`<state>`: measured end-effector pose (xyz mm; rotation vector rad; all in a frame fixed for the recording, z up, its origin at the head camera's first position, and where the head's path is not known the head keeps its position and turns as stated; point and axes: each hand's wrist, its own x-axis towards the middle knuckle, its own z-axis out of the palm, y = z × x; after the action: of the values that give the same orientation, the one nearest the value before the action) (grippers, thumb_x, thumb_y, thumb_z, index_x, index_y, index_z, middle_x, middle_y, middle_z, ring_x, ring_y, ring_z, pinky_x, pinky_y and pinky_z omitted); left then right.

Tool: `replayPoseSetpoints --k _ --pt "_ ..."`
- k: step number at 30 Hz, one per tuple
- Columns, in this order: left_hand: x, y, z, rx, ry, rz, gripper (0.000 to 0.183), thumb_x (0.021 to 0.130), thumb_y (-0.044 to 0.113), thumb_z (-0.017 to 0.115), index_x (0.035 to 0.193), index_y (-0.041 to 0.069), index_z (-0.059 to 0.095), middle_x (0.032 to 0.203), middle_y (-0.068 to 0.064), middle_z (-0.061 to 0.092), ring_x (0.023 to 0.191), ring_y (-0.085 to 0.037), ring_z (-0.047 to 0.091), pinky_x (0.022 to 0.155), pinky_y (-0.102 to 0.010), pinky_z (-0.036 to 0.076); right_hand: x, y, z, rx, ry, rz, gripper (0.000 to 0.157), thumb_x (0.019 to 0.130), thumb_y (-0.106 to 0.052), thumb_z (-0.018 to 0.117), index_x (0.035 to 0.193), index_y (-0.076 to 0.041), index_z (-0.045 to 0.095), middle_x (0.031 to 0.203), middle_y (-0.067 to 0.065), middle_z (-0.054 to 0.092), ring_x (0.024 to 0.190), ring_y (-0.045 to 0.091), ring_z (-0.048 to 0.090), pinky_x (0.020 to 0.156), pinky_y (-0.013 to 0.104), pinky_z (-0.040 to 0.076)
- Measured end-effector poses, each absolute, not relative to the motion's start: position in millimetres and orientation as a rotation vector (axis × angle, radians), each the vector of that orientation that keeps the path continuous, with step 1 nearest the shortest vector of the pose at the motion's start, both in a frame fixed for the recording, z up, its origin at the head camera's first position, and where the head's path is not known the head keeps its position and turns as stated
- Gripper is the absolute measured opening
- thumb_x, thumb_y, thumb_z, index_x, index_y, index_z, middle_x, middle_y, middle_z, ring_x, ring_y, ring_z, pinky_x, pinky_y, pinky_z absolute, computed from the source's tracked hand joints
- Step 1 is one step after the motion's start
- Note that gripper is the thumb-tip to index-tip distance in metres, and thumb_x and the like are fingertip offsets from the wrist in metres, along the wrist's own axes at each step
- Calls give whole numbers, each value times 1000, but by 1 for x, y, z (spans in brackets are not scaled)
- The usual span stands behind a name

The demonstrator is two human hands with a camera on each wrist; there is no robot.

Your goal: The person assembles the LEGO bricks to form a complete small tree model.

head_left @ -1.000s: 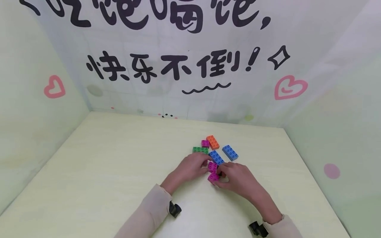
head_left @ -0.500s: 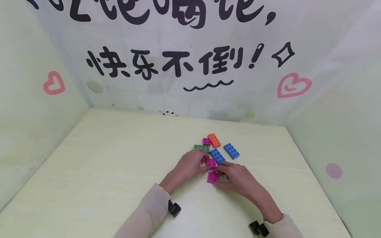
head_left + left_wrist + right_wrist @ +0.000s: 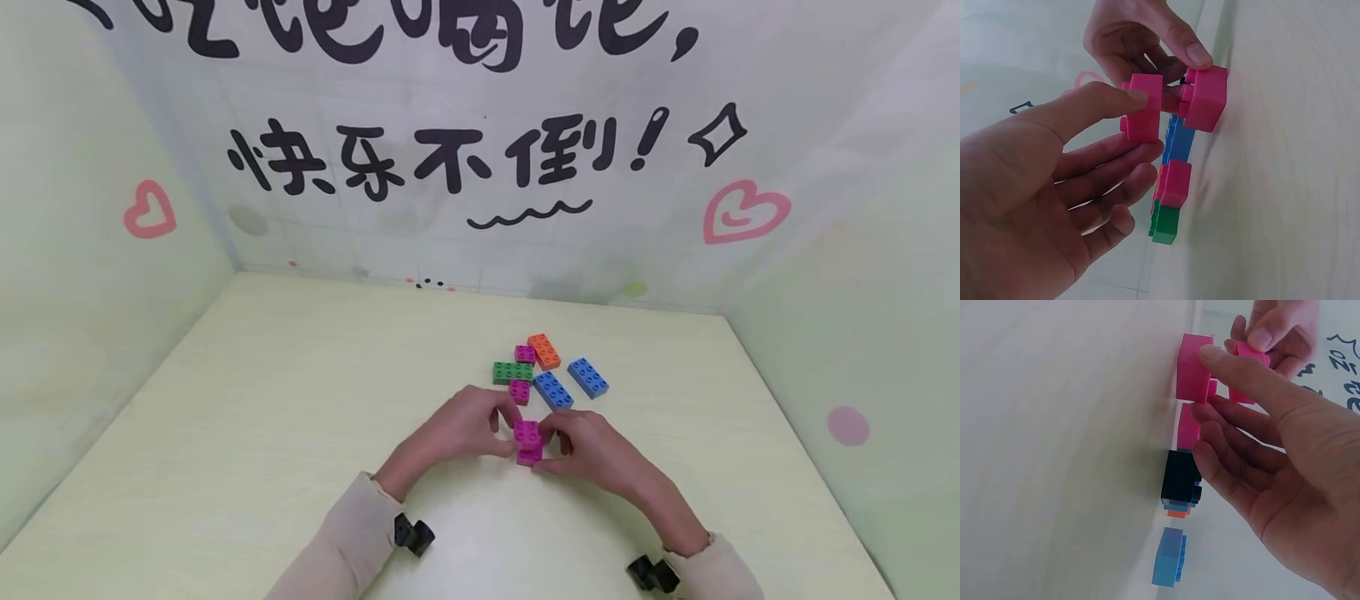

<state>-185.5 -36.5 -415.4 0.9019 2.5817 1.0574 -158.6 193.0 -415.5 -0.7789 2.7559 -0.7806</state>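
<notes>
My left hand (image 3: pixel 465 425) pinches a magenta two-by-two toy building brick (image 3: pixel 1146 112) between thumb and fingers, studs showing. Close below it in the head view, a second magenta brick (image 3: pixel 529 457) is pinched by my right hand (image 3: pixel 600 442). A gap separates the two bricks in the left wrist view, where the held lower brick (image 3: pixel 1207 103) has its studs facing the upper one. Just beyond the hands lie a third magenta brick (image 3: pixel 519 392), a green brick (image 3: pixel 513 372) and a blue brick (image 3: pixel 553 390). A black brick (image 3: pixel 1179 478) shows only in the right wrist view.
Farther back on the pale table (image 3: pixel 300 400) are an orange brick (image 3: pixel 544 351), another small magenta brick (image 3: pixel 525 354) and a second blue brick (image 3: pixel 588 377). Printed cloth walls (image 3: pixel 480 250) enclose the table at the back and both sides.
My left hand has brought its magenta brick toward me, over the one in my right hand. The magenta brick beside the green one has come into view. The right hand has barely moved.
</notes>
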Motion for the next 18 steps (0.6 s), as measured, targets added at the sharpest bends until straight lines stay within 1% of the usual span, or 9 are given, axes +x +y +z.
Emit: replayPoseSetpoints --k 4,12,18 --pt "-185 -32 -418 980 2587 962 24 78 23 83 98 17 71 87 8 67 71 -6 53 61 -21 45 -159 194 -416 -764 2732 -830 39 76 -28 86 110 -18 69 86 -10 64 73 13 56 60 24 49" --pt "-181 -26 -415 1023 2599 935 29 78 30 84 99 15 71 87 7 67 73 -7 54 64 -21 46 -161 194 -417 -832 2746 -788 32 78 -27 85 105 -18 71 83 -11 63 70 9 55 61 23 49" --pt "-179 -24 -415 1042 2649 885 25 77 30 85 94 16 72 85 7 67 73 -5 54 64 -20 46 -159 194 -417 -826 2731 -788 31 79 -26 84 105 -17 71 83 -12 63 69 7 55 61 23 49"
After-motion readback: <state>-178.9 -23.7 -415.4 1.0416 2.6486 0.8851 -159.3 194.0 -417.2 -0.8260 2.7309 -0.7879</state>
